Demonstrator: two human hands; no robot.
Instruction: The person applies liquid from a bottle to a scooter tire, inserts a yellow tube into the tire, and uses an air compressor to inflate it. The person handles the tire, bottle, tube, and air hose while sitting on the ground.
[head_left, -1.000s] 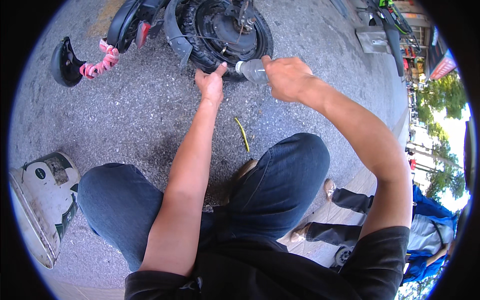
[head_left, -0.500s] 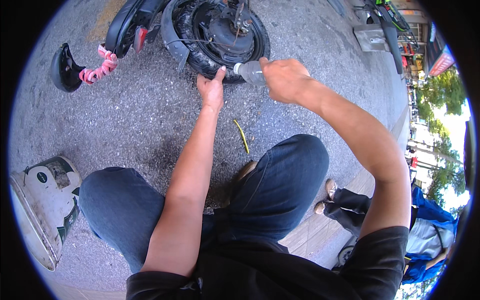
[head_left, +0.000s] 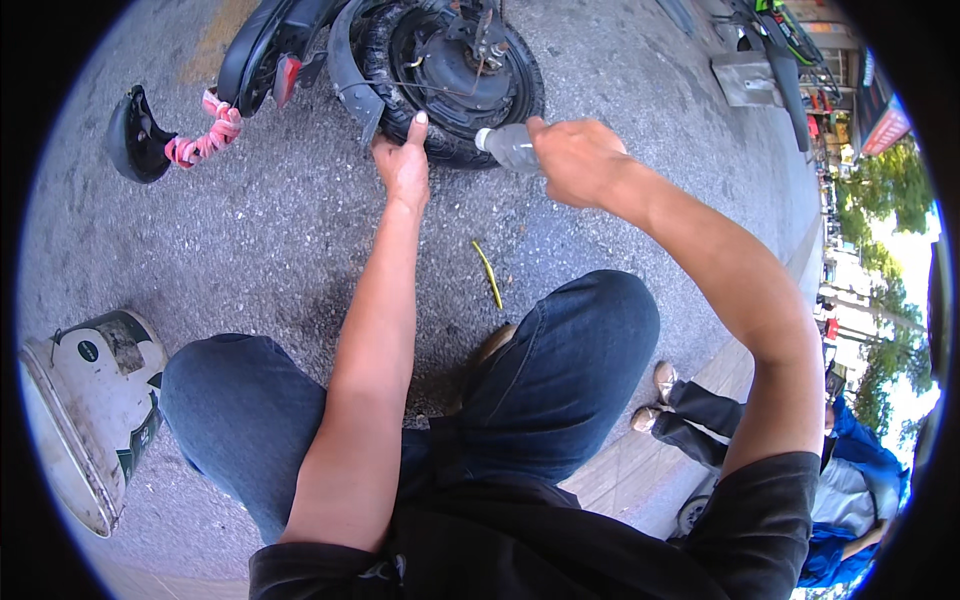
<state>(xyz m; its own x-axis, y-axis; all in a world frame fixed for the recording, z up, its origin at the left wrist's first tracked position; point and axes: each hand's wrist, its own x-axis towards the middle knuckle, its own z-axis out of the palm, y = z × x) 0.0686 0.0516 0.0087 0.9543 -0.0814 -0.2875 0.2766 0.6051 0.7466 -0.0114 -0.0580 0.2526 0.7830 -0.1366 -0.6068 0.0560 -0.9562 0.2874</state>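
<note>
A small wheel with a black rubber tire (head_left: 455, 150) stands in front of me, dusty and worn, with its dark hub (head_left: 452, 78) facing up toward me. My left hand (head_left: 404, 175) grips the near side of the tire, thumb on top and fingers underneath, partly hidden. In my right hand (head_left: 583, 162) is a clear plastic bottle (head_left: 513, 148), held sideways. Its white-capped neck points left, close to the tire's near right edge. A dark fender (head_left: 350, 85) curves around the wheel's left side, and a thin cable crosses the hub.
Left of the wheel lie a black scooter seat part (head_left: 250, 65), a red tail light (head_left: 287, 78) and a dark helmet-like shell (head_left: 137, 140) with pink cloth (head_left: 207, 140). A yellow strip (head_left: 487, 273) lies on the asphalt. A white bucket (head_left: 85, 400) stands at left; a person (head_left: 690, 415) stands at right.
My left hand has slid left along the tire, its thumb reaching further over the sidewall. The bottle in my right hand has shifted slightly right.
</note>
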